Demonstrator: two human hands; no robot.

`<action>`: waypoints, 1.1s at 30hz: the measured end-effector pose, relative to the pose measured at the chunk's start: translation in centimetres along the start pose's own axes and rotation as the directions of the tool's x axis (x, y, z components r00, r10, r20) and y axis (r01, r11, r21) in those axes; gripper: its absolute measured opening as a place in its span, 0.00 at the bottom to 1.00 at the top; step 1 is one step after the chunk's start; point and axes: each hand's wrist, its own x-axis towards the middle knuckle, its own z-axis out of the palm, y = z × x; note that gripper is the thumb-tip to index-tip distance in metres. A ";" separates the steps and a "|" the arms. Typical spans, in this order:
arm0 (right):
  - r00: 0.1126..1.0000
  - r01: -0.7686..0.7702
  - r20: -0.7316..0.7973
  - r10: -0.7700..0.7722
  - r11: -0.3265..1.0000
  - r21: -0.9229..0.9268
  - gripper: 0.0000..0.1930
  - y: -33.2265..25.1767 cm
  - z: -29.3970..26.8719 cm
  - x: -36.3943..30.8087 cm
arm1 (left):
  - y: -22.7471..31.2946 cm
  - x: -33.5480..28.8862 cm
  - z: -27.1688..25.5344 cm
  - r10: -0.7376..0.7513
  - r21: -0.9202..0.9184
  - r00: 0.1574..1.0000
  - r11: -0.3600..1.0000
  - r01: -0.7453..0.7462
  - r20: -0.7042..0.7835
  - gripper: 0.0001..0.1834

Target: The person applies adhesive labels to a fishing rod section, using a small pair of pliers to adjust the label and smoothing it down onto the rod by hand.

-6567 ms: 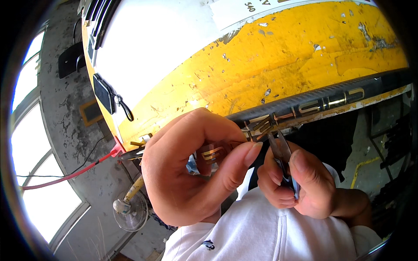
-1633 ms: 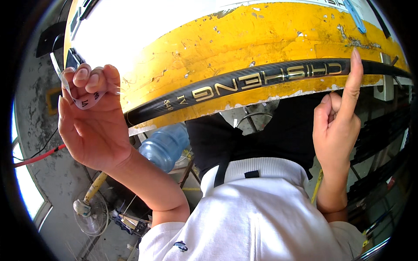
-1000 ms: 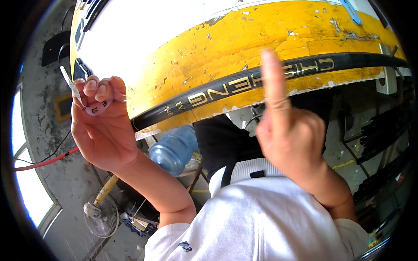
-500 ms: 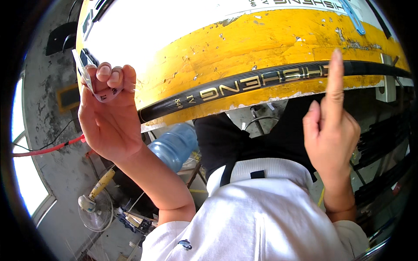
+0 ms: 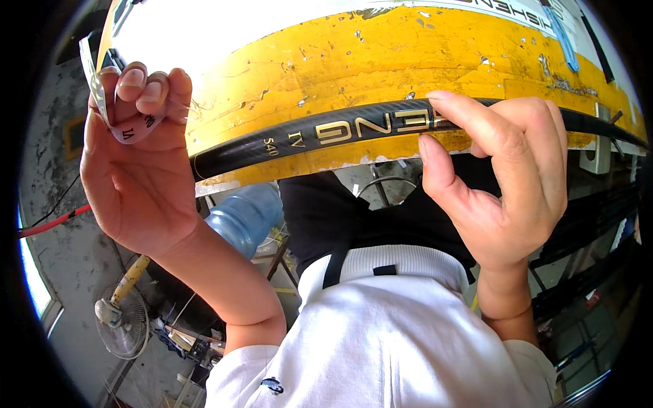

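Fingers of the right hand pinch a slim black glossy rod lying along the yellow, chipped desk edge. The left hand is curled shut around a small clear sticker strip near the desk's left corner. A blue plastic water bottle and a small fan stand on the grey floor.

The black rod looks like glossy woven carbon with gold lettering. Behind it, the yellow bench edge is painted, chipped and scuffed rough. The clear strip is shiny thin plastic; the white shirt is matt cloth.
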 end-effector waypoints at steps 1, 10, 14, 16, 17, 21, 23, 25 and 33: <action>1.000 -0.009 -0.005 0.009 1.000 0.009 0.22 0.0 0.0 0.0 | 0.1 0.0 0.0 0.002 -0.005 1.000 1.000 -0.002 0.000 0.20; 0.999 -0.051 -0.014 0.051 0.998 0.036 0.22 -0.3 0.0 0.2 | 0.0 0.1 -0.1 0.005 -0.044 1.000 0.999 -0.004 0.012 0.20; 0.998 -0.059 -0.002 0.059 0.998 0.026 0.22 -0.3 -0.1 0.2 | -0.1 0.0 0.1 0.024 -0.028 1.000 0.999 -0.024 0.002 0.20; 0.998 -0.060 -0.009 0.061 0.998 0.027 0.21 -0.3 0.0 0.2 | -0.1 0.0 0.1 0.018 -0.023 1.000 1.000 -0.018 0.002 0.20; 0.998 -0.058 -0.017 0.058 0.998 0.026 0.21 -0.4 0.1 0.2 | 0.0 0.0 0.1 0.015 -0.021 1.000 1.000 -0.015 0.001 0.19; 0.999 -0.016 -0.051 0.017 1.000 0.015 0.21 0.0 0.4 -0.1 | -0.1 0.0 0.1 0.013 -0.026 1.000 1.000 -0.013 -0.005 0.19; 0.999 -0.012 -0.052 0.013 1.000 0.018 0.20 0.0 0.3 0.0 | 0.0 0.0 0.2 0.013 -0.016 0.999 1.000 -0.014 -0.034 0.18; 0.998 -0.016 -0.060 0.018 0.999 0.034 0.19 -0.2 0.3 -0.2 | 0.1 0.0 1.0 0.011 0.014 0.992 1.000 -0.009 -0.128 0.15; 0.993 0.070 -0.095 -0.070 0.998 -0.008 0.15 -0.1 0.9 -0.6 | 0.0 0.0 0.0 0.004 -0.008 1.000 1.000 -0.004 0.005 0.18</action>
